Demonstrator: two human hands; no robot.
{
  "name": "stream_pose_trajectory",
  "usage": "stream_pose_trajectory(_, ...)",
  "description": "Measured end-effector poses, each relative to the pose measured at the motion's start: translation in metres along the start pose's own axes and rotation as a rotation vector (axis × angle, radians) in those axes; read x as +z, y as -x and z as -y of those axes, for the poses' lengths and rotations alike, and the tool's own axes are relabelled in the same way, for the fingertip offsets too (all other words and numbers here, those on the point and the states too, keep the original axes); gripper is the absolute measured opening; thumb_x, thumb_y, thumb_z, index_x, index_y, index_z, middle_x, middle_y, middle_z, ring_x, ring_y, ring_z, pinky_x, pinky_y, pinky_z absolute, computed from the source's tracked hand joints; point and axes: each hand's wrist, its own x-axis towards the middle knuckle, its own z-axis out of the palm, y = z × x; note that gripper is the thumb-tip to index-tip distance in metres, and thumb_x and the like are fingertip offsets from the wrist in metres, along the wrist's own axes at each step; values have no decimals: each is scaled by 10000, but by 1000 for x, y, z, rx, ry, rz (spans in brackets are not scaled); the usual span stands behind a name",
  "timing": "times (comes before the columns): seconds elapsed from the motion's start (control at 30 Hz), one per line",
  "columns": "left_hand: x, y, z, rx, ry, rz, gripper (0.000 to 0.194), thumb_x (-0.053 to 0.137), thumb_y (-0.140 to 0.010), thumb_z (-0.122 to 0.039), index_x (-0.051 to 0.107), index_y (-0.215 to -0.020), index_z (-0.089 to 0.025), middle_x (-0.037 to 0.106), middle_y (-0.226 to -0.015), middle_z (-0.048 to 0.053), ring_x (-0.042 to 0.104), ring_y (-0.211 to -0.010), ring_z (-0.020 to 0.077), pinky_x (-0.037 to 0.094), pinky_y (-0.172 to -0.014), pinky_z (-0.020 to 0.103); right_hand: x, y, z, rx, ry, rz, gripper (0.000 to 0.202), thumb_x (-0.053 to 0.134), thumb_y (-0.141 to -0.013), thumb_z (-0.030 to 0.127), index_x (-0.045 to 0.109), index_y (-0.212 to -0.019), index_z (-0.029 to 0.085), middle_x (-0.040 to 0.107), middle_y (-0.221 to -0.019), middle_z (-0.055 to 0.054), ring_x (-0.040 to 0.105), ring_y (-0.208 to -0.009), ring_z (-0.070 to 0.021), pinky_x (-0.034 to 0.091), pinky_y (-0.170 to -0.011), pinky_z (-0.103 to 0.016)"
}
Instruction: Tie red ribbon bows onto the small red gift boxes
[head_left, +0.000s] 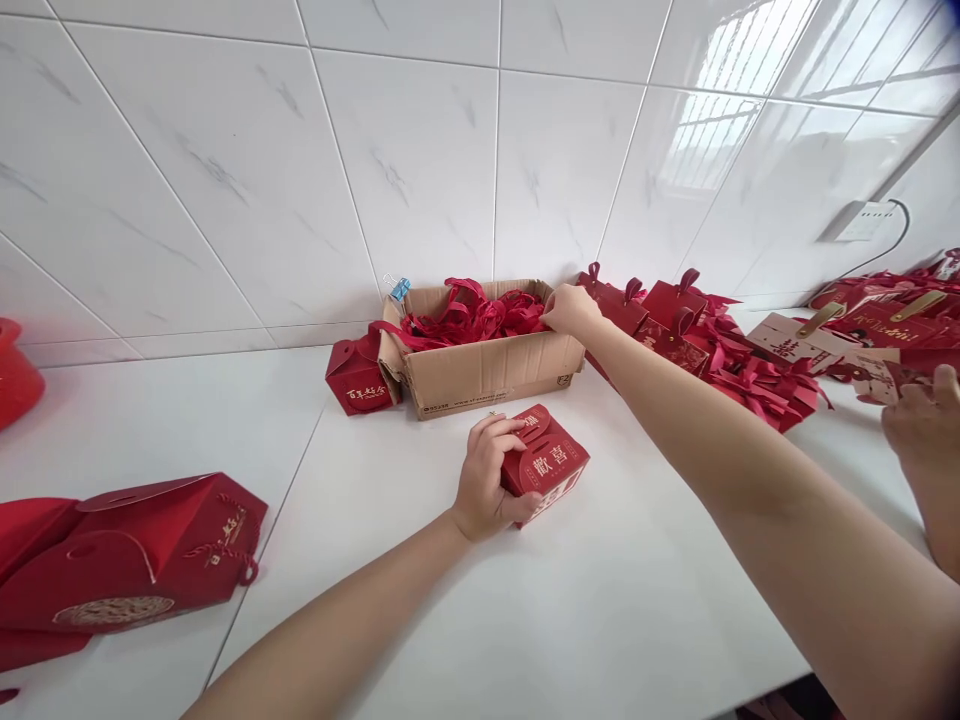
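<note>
Red box [549, 474] with pale lettering [559, 456]

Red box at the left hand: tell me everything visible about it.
The red box is small and blocky, and looks like printed card. Its top appears closed, with curved flap edges and pale Chinese characters; a near side carries pale print too fine to read. It sits at an angle on the white table, in front of the cardboard box. The left hand grips it, fingers over the top, thumb at the near side. Its contents are hidden.
</note>
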Motion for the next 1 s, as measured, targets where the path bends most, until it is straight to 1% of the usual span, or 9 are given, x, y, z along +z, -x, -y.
stream_pose_trajectory(0.13,2,-1,1,74,-14,-10,598,640,-663,-605,459,-1077,-213,573,-1095,124,510,-1086,315,409,-947,561,-14,6,-1,-43,-108,-137,197,532,-843,278,675,-902,156,657,-861,-98,605,-836,-213,490,-778,-386)
stream_pose_trajectory(0.23,2,-3,-1,78,-40,6,583,724,-618,-424,446,-1083,-210,564,-1113,123,525,-1067,297,420,-944,547,-34,8,5,-94,-258,-232,135,591,-817,258,658,-799,142,604,-742,-74,579,-785,-205,487,-769,-415)
stream_pose_trajectory(0.37,0,-3,-2,59,-54,28,543,702,-624,-377,440,-1071,-216,545,-1136,123,513,-1077,294,428,-930,542,-73,17,17,-190,-539,-400,141,596,-815,185,573,-679,156,543,-687,-25,545,-728,-156,464,-797,-409)
stream_pose_trajectory(0.47,-1,-3,-3,43,-58,39,523,691,-640,-387,438,-1067,-220,537,-1137,120,505,-1086,296,432,-926,539,-104,45,23,-224,-1016,-371,179,504,-872,181,490,-693,178,486,-624,20,488,-574,-93,458,-657,-313)
stream_pose_trajectory(0.6,-1,-3,-4,41,-68,34,515,696,-659,-399,437,-1067,-223,537,-1128,114,496,-1099,297,433,-936,532,-121,111,3,-254,-1127,-293,219,511,-877,273,455,-673,216,254,-524,80,193,-438,-65,204,-423,-239)
stream_pose_trajectory(0.73,0,-2,-4,39,-73,32,519,701,-661,-405,441,-1070,-218,534,-1139,119,491,-1107,301,426,-948,535,-87,173,-55,-163,-1017,-276,308,606,-811,416,433,-638,229,247,-512,75,195,-425,-71,168,-422,-246)
stream_pose_trajectory(0.83,1,-1,-4,38,-68,26,523,691,-668,-408,435,-1082,-218,531,-1151,127,486,-1122,311,426,-944,541,-39,207,-104,2,-566,25,316,561,-804,518,543,-706,218,366,-511,45,306,-440,-102,232,-434,-263)
stream_pose_trajectory(0.93,2,-2,-4,42,-64,17,547,682,-679,-415,410,-1117,-232,523,-1161,124,489,-1127,319,434,-929,548,-2,236,-135,-22,-216,277,336,472,-855,487,530,-658,222,504,-591,-4,444,-541,-159,339,-523,-303)
stream_pose_trajectory(1.0,2,-2,-4,51,-60,15,578,678,-686,-406,389,-1157,-235,515,-1168,128,490,-1122,322,437,-926,554,8,253,-143,-32,-110,291,316,430,-879,453,512,-674,228,570,-689,-32,510,-613,-192,392,-580,-331)
